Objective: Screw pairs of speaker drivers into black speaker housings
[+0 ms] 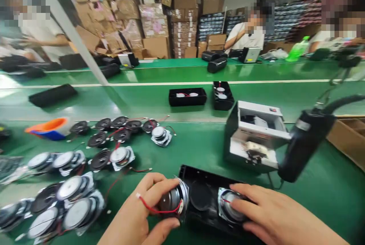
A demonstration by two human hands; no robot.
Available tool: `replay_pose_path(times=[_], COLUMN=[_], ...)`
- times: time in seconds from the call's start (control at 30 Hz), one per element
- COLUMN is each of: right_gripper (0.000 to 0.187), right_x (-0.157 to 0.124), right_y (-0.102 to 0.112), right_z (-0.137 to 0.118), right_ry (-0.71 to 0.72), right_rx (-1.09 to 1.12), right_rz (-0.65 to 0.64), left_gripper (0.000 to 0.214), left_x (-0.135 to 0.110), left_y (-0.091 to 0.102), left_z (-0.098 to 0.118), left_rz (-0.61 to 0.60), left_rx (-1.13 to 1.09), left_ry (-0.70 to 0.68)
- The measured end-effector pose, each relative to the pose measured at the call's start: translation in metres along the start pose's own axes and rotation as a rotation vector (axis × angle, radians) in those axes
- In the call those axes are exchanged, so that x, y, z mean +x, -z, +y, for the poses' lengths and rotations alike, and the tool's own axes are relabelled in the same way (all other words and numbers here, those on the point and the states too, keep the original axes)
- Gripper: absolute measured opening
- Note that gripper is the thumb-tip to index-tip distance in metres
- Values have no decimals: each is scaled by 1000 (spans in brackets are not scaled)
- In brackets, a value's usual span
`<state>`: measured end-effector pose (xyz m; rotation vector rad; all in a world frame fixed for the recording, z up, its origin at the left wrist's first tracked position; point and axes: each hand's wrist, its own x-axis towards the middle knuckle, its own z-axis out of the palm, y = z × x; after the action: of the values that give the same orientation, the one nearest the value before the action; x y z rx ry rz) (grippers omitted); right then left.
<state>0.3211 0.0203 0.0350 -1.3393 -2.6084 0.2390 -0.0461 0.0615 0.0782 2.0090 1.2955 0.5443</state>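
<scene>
Speaker (228, 207) partly beneath right hand (266, 209)

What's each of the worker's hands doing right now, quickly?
Left hand: holding a round silver metal speaker with red wire.
Right hand: fingers on another round silver metal speaker in an oblong black plastic box; whether it grips cannot be told.

An open black box (212, 175) holds 1 silver speaker (227, 207), with 1 red-wired speaker (174, 199) tilted at its left end.

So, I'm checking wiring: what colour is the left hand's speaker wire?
The wire is red; see the head view.
</scene>
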Motion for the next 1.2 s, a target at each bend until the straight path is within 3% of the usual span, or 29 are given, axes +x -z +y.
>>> replay_pose_path(times=[0.1,0.23,0.33,0.53,0.9,1.2], right_gripper=[51,55,50,33,29,22], right_x=[14,20,18,20,21,20], right_y=[13,17,16,17,16,19], right_z=[-7,-10,-9,-5,-3,-5], right_ry=[-63,-78,-70,-47,-39,-55], right_rx=[53,171,206,240,260,249], right_rz=[-112,-103,-83,-51,-48,-54], left_gripper=[69,61,54,45,52,51], left_x=[28,56,70,86,83,84], left_y=[-10,-17,-21,-38,-45,-48], left_z=[29,56,63,67,51,56], left_rz=[-132,-255,-348,-521,-455,-433], left_rx=[116,379,559,739,747,767], left_ry=[-60,-147,-163,-49,-122,-76])
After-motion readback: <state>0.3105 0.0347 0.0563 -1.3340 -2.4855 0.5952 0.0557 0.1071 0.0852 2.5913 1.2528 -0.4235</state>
